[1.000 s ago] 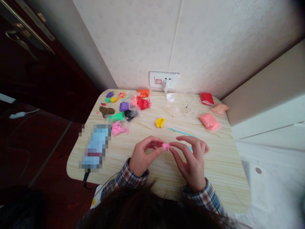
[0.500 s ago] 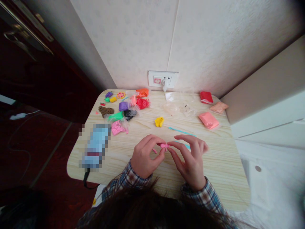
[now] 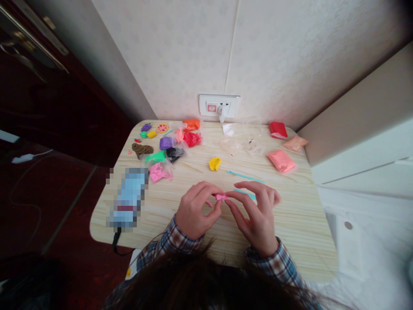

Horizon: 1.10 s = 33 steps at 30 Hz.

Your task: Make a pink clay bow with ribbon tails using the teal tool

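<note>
- Pinching narrowly, the left hand (image 3: 196, 211) and the right hand (image 3: 260, 219) are holding a small pink piece (image 3: 221, 197) between their fingertips, over the near middle of the table (image 3: 300, 241).
- Another pink bit (image 3: 209, 203) is showing just left of it, by the left hand's curled fingers.
- One thin blue stick (image 3: 245, 176) is lying farther off, to the right.
- Left of that stick, a yellow lump (image 3: 214, 163) is resting.
- Farther left, a pink bag (image 3: 159, 172) is touching a green bag (image 3: 155, 157).
</note>
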Motion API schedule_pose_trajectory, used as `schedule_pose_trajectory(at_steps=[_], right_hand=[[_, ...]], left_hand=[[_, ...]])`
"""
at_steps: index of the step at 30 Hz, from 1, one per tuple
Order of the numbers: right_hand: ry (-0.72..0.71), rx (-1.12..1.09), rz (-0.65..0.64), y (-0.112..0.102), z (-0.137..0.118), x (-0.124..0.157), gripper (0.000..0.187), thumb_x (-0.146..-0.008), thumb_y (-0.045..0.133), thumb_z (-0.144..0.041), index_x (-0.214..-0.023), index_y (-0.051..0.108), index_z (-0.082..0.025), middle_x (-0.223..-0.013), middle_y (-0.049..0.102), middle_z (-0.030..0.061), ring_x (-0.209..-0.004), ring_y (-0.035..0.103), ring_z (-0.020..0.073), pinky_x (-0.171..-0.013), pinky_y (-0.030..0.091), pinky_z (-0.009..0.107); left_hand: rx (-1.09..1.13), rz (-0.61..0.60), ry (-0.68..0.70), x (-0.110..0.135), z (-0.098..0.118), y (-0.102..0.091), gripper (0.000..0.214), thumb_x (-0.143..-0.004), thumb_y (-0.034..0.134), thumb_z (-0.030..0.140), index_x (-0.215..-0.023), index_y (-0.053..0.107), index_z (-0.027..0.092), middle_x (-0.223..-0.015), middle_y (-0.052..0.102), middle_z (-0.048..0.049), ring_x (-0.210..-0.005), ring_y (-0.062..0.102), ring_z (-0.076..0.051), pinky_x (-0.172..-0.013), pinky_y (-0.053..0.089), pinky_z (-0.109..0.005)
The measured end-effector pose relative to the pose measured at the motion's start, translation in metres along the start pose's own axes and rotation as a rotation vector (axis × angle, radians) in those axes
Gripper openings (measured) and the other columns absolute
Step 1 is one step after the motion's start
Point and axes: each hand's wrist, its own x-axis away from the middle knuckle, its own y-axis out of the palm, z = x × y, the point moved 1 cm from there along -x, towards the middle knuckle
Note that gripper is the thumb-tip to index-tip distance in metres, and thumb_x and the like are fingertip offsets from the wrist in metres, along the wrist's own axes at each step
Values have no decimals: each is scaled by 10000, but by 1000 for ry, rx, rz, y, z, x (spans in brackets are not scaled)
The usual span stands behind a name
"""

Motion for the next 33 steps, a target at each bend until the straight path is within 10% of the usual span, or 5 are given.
schedule_pose_trajectory(at_steps=[33], right_hand=[[80, -49, -104, 0, 3, 0, 198, -843, 587, -293, -1038, 584, -259, -1108, 568, 59, -1009, 489, 227, -829, 291, 394]], left_hand=[[74, 75, -21, -2, -3, 2, 117, -762, 524, 69, -807, 596, 150, -760, 630, -28, -752, 582, -145, -714, 477, -271]])
